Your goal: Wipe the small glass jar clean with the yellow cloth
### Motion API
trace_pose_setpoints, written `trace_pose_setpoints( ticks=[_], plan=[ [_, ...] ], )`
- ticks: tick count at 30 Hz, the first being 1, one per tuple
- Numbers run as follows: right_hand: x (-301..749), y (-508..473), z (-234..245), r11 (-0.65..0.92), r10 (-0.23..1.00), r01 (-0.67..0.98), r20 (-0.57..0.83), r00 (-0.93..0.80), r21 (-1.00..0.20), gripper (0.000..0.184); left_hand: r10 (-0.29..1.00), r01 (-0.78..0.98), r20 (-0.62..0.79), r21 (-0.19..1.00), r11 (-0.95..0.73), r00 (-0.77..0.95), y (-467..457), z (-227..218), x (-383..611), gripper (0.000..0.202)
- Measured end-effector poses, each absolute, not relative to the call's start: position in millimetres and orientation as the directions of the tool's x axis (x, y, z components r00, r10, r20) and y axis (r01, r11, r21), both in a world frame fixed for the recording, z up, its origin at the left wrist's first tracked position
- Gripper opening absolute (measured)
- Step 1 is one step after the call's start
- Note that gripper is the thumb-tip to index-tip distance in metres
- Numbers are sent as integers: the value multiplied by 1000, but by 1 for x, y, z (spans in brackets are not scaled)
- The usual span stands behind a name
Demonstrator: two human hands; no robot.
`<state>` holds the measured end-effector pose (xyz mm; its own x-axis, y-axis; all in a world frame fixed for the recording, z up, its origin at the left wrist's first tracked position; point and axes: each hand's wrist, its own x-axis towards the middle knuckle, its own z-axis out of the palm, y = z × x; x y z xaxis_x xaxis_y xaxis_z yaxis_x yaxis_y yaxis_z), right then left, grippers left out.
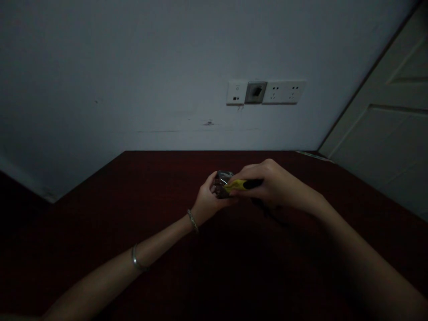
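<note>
Above the dark red tabletop (160,178), my left hand (205,201) is closed around a small, dark, shiny object (222,177). Its kind is hard to make out in the dim light. My right hand (276,185) grips a tool with a yellow and black handle (239,184). The tool points left, and its front end meets or overlaps the dark object; whether it touches cannot be told. My fingers cover part of both things.
Behind the table rises a pale wall (150,67) with a row of sockets and switches (281,92). A panelled door (397,133) stands at the right. A thin pale strip (314,156) lies along the table's far right edge.
</note>
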<state>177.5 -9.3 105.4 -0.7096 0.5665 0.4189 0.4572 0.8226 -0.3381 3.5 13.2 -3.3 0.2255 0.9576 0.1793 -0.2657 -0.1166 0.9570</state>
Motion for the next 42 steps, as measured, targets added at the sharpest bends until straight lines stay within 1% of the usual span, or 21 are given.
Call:
trace_pose_setpoints(
  ticks=[3,5,7,10,14,17,21,23,25,28,30,32,34,36,39,42],
  plan=[
    [180,-6,104,794,603,520,516,-608,-315,15,952,-254,185,960,-121,242,11,-3,4,92],
    [180,0,101,790,590,550,580,-562,-271,16,951,-235,192,963,-134,245,9,-1,4,93],
    [179,4,97,796,569,558,603,-559,-233,17,946,-214,205,965,-152,250,8,0,4,91],
    [176,6,94,802,568,558,559,-603,-213,18,938,-196,229,964,-181,260,8,1,5,88],
    [173,0,98,809,580,541,460,-673,-229,16,940,-181,235,964,-193,247,9,-2,5,91],
    [172,-3,101,822,569,496,414,-711,-279,13,935,-178,236,965,-193,265,11,-7,4,91],
    [172,-5,102,850,512,391,376,-772,-353,11,936,-185,216,968,-168,279,12,-10,3,90],
    [174,-6,103,846,506,374,354,-786,-380,13,941,-189,199,970,-151,274,11,-11,3,91],
    [176,-8,106,832,528,389,350,-774,-396,12,940,-199,197,969,-144,278,11,-10,2,92],
    [181,-7,108,800,597,474,408,-690,-368,14,936,-208,208,966,-151,284,10,-9,3,93],
    [184,-3,105,776,627,545,482,-612,-317,16,934,-201,214,967,-159,287,9,-8,3,94],
    [184,3,101,757,632,600,523,-571,-260,16,932,-186,213,969,-163,295,8,-7,4,95],
    [183,7,97,748,633,630,510,-582,-209,17,928,-184,215,969,-163,306,7,-6,5,95],
    [179,8,94,746,640,640,467,-610,-186,18,920,-199,226,965,-167,321,7,-6,6,95],
    [174,4,96,764,631,618,419,-653,-187,19,907,-217,261,956,-196,331,6,-5,7,90],
    [171,-2,100,800,595,564,385,-705,-205,17,905,-210,267,956,-205,332,6,-4,7,84]
  ],
)
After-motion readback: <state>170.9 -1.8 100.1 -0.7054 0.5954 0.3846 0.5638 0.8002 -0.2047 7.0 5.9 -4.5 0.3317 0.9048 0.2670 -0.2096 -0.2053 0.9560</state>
